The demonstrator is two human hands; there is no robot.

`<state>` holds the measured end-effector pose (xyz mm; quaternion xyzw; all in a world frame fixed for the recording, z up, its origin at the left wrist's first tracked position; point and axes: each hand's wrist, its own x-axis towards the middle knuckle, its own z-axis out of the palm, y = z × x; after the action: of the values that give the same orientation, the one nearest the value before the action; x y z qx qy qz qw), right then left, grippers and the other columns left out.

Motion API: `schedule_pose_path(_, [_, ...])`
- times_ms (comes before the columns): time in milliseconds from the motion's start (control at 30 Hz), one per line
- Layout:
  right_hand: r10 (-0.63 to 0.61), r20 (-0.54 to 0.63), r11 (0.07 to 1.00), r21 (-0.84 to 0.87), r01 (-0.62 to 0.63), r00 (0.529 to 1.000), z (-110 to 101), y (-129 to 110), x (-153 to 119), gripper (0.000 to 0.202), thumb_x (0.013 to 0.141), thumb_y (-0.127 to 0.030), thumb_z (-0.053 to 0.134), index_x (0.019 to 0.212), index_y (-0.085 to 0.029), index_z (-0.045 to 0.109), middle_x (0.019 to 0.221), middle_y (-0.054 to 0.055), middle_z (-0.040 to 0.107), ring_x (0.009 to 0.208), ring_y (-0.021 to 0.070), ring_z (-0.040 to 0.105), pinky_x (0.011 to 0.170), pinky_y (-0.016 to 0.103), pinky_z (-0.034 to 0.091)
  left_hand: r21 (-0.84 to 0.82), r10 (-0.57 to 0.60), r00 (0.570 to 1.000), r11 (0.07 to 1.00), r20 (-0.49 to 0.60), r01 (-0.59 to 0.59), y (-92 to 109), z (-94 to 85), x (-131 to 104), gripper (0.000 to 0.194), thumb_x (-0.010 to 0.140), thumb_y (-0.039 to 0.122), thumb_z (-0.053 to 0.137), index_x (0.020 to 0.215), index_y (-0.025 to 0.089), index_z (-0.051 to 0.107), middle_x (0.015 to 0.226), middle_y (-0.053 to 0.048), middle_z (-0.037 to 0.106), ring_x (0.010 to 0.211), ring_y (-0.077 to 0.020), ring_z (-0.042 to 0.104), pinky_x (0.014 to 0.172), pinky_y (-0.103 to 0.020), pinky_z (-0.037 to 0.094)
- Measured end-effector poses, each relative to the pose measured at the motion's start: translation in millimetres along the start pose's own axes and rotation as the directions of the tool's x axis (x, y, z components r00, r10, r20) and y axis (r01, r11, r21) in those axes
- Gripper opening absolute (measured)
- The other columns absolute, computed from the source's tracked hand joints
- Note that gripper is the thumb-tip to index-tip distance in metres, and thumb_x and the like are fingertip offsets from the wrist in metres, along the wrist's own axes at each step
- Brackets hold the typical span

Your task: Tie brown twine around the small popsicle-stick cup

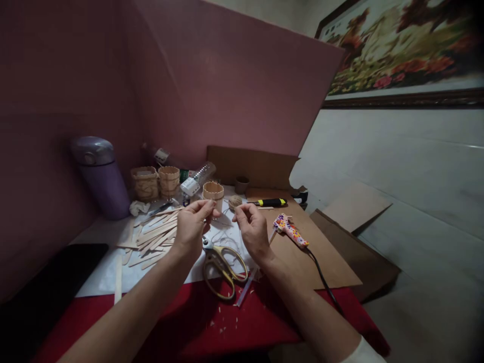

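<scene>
My left hand (194, 222) is closed in a pinch, with a thin strand of twine at its fingertips. My right hand (252, 229) pinches too, a short way to the right, and the strand is barely visible between the two. Just behind them stands a small cup faced with wooden sticks (213, 190). Beside that cup lies a ball of twine (235, 202), with loose loops trailing over the white paper (196, 272). Yellow-handled scissors (225, 267) rest below and between my wrists. Many flat craft sticks (157, 237) are spread left of my left hand.
A patterned glue gun (291, 231) with a black cord lies on brown cardboard (321, 257) at right, near a yellow-black utility knife (274, 202). Behind are two decorated cups (145, 184), a clear plastic bottle (198, 179) and a small dark cup (242, 184). A purple flask (102, 176) stands left.
</scene>
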<state>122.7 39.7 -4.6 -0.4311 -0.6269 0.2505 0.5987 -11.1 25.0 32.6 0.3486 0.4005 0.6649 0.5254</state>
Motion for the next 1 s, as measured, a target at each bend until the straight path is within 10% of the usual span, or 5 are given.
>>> schedule_pose_path(467, [-0.06,-0.123,0.993,-0.106,0.047,0.991,-0.6,9.9,-16.5,0.021,0.086,-0.036,0.051,0.078,-0.017,0.056,0.065,-0.001,0.056,0.056,0.0099,0.049,0.054,0.021,0.038,-0.112,-0.193,0.971,0.971,0.141,0.21,-29.9,5.4,4.1,0.029,0.051,0.024,0.083,0.071,0.01,0.069,0.062,-0.002,0.061,0.05,-0.0037,0.048,0.046,-0.014,0.035])
schedule_pose_path(1000, [-0.086,-0.045,0.98,-0.185,0.076,0.995,1.4,10.4,-23.8,0.022,0.087,-0.037,0.049,0.079,-0.018,0.056,0.064,-0.002,0.057,0.054,0.0097,0.05,0.054,0.021,0.037,-0.073,-0.175,0.982,0.981,0.078,0.18,-27.8,-3.8,-0.3,0.029,0.052,0.028,0.082,0.074,0.013,0.071,0.065,0.0,0.062,0.057,-0.0061,0.051,0.048,-0.017,0.033])
